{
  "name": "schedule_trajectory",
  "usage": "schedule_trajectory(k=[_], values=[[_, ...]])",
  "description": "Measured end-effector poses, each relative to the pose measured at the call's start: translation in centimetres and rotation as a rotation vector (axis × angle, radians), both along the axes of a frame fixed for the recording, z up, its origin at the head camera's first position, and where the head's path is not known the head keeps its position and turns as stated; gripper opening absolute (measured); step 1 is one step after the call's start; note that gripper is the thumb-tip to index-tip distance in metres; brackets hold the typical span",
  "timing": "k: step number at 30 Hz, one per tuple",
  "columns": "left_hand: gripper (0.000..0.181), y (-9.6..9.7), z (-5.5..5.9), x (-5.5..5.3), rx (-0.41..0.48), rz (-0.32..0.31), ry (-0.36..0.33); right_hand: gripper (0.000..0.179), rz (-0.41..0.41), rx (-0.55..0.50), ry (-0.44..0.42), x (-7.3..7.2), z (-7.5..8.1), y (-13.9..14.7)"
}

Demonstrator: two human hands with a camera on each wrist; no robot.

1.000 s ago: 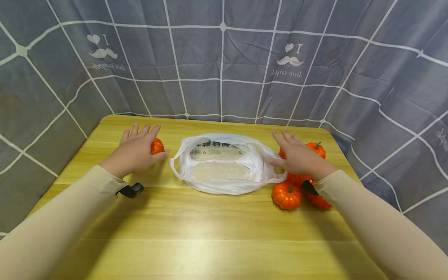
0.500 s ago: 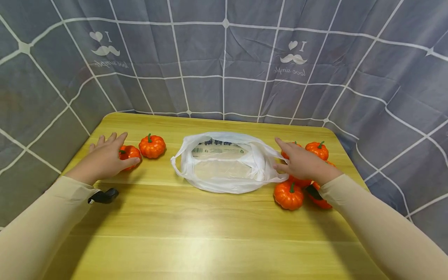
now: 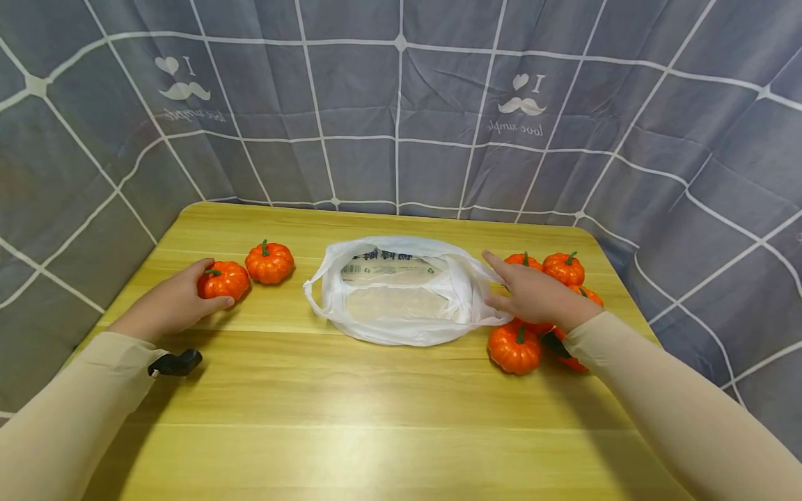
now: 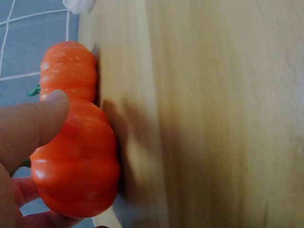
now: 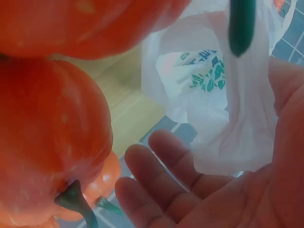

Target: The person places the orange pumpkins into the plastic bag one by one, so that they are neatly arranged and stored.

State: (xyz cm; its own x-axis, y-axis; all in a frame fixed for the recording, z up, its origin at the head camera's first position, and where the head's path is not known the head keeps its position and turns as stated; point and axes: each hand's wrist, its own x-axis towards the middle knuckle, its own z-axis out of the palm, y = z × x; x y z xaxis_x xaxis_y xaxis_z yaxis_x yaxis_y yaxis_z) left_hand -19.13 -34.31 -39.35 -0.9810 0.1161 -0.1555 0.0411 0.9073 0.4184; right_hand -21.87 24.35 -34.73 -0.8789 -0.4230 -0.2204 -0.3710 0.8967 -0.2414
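Observation:
Toward the table's left side, my left hand [image 3: 172, 303] curls round a small orange pumpkin [image 3: 227, 282], thumb on its near side and fingers behind and under it in the left wrist view. A second small pumpkin [image 3: 269, 262] sits beside it. At the middle stands a white plastic bag [image 3: 407, 334], its mouth held wide and a printed lining showing inside. My right hand [image 3: 539, 292] is at the bag's right rim, its handle strip lying against the palm near the thumb. In the right wrist view the right fingers [image 5: 147, 166] are extended, not curled round anything.
Several more pumpkins cluster under and around the right hand, among them a front one [image 3: 514, 348] and a back one [image 3: 564, 268]. The wooden table [image 3: 376, 431] ends at a grey checked curtain [image 3: 351, 111] behind and at the sides.
My left hand has moved left from beside the back pumpkin to the other one, and its spread fingers have closed round it. The right hand has barely shifted at the bag.

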Motion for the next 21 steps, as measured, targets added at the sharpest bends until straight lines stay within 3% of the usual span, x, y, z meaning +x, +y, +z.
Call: schedule_trajectory(k=[21], values=[[0.093, 0.48, -0.31, 0.16, 0.015, 0.034, 0.038, 0.069, -0.008, 0.023, -0.003, -0.33, -0.25, -0.57]])
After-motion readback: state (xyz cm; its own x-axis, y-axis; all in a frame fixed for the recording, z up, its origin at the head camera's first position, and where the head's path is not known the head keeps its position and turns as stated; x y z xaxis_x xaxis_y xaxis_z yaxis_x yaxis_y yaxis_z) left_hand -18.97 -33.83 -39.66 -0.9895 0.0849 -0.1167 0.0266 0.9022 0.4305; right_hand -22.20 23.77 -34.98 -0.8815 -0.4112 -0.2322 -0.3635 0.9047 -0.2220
